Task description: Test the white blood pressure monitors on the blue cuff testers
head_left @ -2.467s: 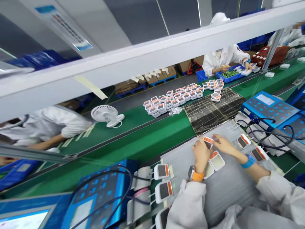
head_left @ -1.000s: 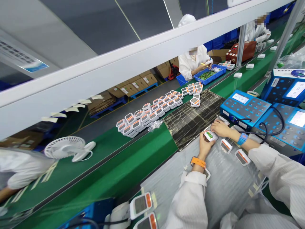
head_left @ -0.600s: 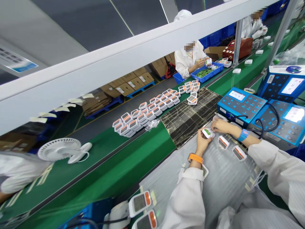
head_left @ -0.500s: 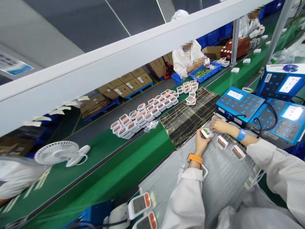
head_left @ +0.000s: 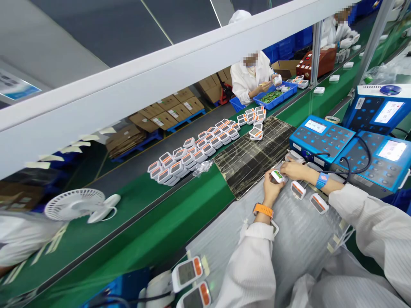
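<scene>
I have the left hand (head_left: 271,191) and right hand (head_left: 294,170) both pinching a small white device (head_left: 276,176). Two similar devices (head_left: 298,189) lie just beside.

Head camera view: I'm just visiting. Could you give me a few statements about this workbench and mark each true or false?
1. The left hand holds a small white device with a green screen, and the right hand touches it. True.
2. The white fan stands to the right of the blue testers. False: it stands far to their left, on the green belt.
3. Two more devices lie on the mat near the right forearm. True.
4. The left wrist's band is blue. False: it wears an orange band. The blue band is on the right wrist.
</scene>
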Demonstrator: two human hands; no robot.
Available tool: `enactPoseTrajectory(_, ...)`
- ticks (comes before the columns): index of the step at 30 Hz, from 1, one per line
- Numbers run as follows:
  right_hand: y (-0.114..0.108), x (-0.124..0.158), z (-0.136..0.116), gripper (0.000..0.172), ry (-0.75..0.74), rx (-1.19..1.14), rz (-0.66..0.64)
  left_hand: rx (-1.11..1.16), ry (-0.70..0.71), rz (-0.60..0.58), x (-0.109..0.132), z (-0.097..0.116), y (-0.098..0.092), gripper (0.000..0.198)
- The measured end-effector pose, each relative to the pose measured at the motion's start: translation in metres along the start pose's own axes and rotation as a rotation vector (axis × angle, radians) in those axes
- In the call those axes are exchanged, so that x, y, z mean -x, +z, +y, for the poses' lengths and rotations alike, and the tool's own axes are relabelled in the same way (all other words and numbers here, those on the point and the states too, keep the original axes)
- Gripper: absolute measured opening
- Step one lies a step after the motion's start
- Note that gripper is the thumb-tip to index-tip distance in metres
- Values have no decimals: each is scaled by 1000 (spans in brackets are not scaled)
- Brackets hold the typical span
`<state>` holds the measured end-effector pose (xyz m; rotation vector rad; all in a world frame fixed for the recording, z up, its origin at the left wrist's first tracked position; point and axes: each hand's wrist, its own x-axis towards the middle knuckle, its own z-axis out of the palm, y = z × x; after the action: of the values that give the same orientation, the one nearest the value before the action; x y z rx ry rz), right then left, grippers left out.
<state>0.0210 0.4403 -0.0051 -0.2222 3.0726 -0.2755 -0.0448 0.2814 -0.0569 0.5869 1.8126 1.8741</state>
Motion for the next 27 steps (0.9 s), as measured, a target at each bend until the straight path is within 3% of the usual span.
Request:
enactPoseTrajectory(12,-2,6,9,26,73,-64,18,-18,85,37,-4,-1,14,87)
enactPoseTrajectory(15,0,5,10,31,99,-25,27,-41,110,53,-5,8,17,95)
enactPoseTrajectory(17,-1,8,14,34,113,12,63,-142,145,88,1,18,10,94)
enactPoseTrajectory(20,-11,27,25,35,70,38,199,-431,175,168,32,28,-20,79)
enactPoseTrajectory(22,-21,46,25,33,78,27,327,-681,97,195,69,26,-44,69)
enactPoseTrajectory(25,-35,72,7,29,181,-3,471,-952,-51,198,126,18,-68,66)
enactPoseTrajectory(27,-39,78,-15,29,226,-34,444,-1035,-65,183,153,16,-71,65)
